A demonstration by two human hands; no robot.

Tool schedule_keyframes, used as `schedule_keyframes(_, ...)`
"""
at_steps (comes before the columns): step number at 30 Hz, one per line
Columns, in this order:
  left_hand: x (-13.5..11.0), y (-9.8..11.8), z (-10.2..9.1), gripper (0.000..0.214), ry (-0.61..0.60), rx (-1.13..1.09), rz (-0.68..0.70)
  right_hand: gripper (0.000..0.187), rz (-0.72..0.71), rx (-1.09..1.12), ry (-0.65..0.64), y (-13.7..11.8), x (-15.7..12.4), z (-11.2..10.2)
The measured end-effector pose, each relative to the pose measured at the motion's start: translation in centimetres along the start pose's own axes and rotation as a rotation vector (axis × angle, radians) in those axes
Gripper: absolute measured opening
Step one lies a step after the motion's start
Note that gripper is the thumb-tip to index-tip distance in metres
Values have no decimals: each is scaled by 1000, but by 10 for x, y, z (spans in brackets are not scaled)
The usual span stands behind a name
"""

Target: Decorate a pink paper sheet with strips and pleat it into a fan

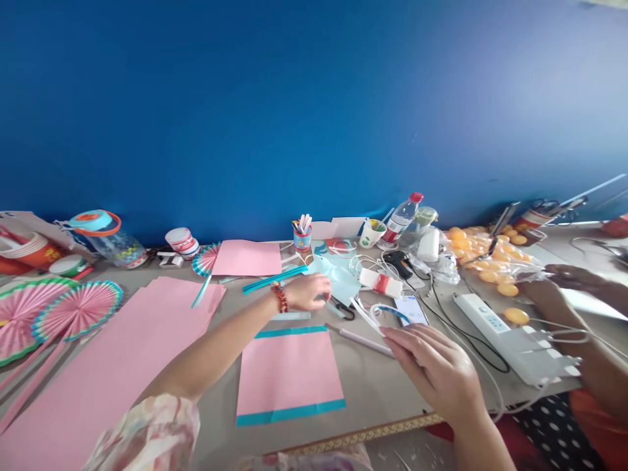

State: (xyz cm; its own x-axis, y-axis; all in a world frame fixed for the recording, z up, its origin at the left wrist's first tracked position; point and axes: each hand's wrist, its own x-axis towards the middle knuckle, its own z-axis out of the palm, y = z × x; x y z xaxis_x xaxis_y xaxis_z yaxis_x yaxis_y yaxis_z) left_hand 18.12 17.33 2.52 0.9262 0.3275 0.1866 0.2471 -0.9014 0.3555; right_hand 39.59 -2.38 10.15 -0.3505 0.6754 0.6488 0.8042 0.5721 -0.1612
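My left hand, with a red bead bracelet at the wrist, reaches forward over the table and its fingers are curled onto a light blue paper piece beside black scissors. My right hand hovers over the table's right front, fingers together and stretched forward, fingertips at a white strip curled into a loop with a blue inner edge. Between my arms lies a pink sheet with teal bands at top and bottom.
Large pink sheets and folded pink fans lie at left. Cups, a pen holder, a glue jar, a water bottle, cables, a phone, a power strip and orange balls crowd the back and right. Another person's hands work at right.
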Motion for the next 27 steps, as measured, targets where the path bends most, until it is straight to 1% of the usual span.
schedule_keyframes(2,-18,0,-25,11,96,-57,-113,22,-2,30,-3,0,-1,2)
schedule_keyframes(4,-41,0,-46,16,151,-111,-204,23,-3,74,-13,0,0,6)
schedule_keyframes(6,-64,-2,-59,22,154,-177,-274,24,-12,123,-29,-1,3,12)
schedule_keyframes(7,-74,-4,-61,24,118,-274,-368,23,-19,142,-36,-1,5,15)
schedule_keyframes(8,-82,-6,-59,25,51,-334,-451,23,-27,155,-41,-1,8,19)
schedule_keyframes(9,-89,-10,-55,25,-10,-338,-526,22,-37,165,-43,-2,11,23)
schedule_keyframes(10,-93,-14,-48,24,-28,-318,-568,22,-46,171,-42,-3,14,27)
schedule_keyframes(14,-98,-29,-13,18,-21,-217,-681,22,-76,185,-39,-7,23,37)
schedule_keyframes(15,-98,-31,-5,18,0,-185,-702,21,-81,185,-39,-7,24,38)
schedule_keyframes(18,-100,-30,6,15,70,-104,-741,20,-88,173,-55,-7,23,37)
schedule_keyframes(20,-105,-27,6,13,108,-75,-747,20,-89,167,-79,-6,22,36)
schedule_keyframes(22,-113,-23,0,14,145,-63,-741,21,-93,173,-103,-6,21,37)
schedule_keyframes(25,-127,-17,-14,26,224,-51,-731,20,-109,213,-133,-6,25,42)
schedule_keyframes(27,-135,-8,-26,29,308,-63,-726,17,-115,256,-142,-8,30,48)
